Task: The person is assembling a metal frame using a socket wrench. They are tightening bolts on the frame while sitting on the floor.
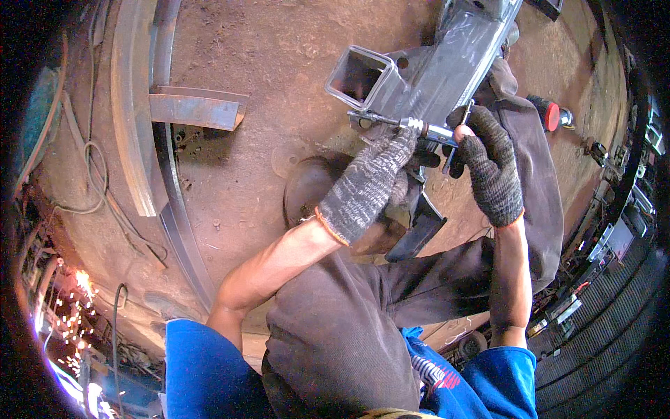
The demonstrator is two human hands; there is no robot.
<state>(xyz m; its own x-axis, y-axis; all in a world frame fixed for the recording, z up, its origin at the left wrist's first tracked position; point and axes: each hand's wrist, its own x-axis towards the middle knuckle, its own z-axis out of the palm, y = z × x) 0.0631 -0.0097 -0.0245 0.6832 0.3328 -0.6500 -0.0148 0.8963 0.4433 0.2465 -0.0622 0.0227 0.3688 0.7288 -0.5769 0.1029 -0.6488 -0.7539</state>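
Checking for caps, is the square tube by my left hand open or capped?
Open: the square tube shows a dark hollow inside its rim.

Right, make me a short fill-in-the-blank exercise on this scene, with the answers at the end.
1. The left hand and right hand, on the metal tool, wear knitted ____.
2. The person's sleeves are coloured ____.
3. The round end facing out beside the trouser leg is ____.
4. At lower left, bright ____ scatter.

Missing words: gloves; blue; red; sparks.
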